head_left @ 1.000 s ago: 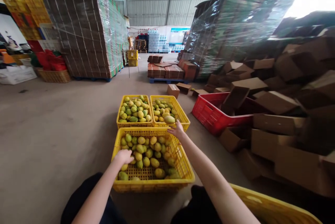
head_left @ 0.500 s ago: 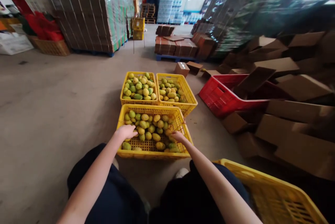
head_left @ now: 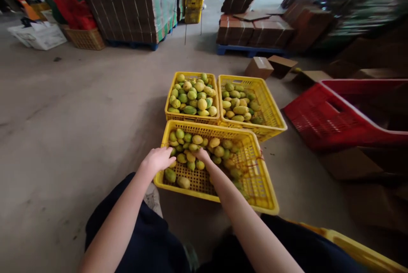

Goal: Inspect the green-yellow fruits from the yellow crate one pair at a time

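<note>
In front of my feet a yellow plastic crate (head_left: 267,188) holds a layer of green-yellow papayas (head_left: 181,158), with its slatted floor showing near the front. My left hand (head_left: 158,159) is at the crate's left rim, fingers stretched out and apart, the tips close to the nearest fruit. Nothing shows in it. Inside the crate, my right hand (head_left: 201,154) is against a yellow-green papaya (head_left: 193,147) on the pile. Its fingers are mostly hidden, so their grip is unclear. Two loose papayas lie near the front left, one of them yellowish (head_left: 183,182).
Behind stand a heaped yellow crate (head_left: 168,103) and a partly filled yellow crate (head_left: 277,115). To the right are a red crate (head_left: 306,124) and loose cardboard boxes. Another yellow crate (head_left: 347,243) is by my right leg. Stacked cardboard (head_left: 237,30) sits on a blue pallet farther back.
My right hand has moved left and farther into the pile, from the crate's right side to its middle. My left hand stays near the left rim. The view has shifted left and down.
</note>
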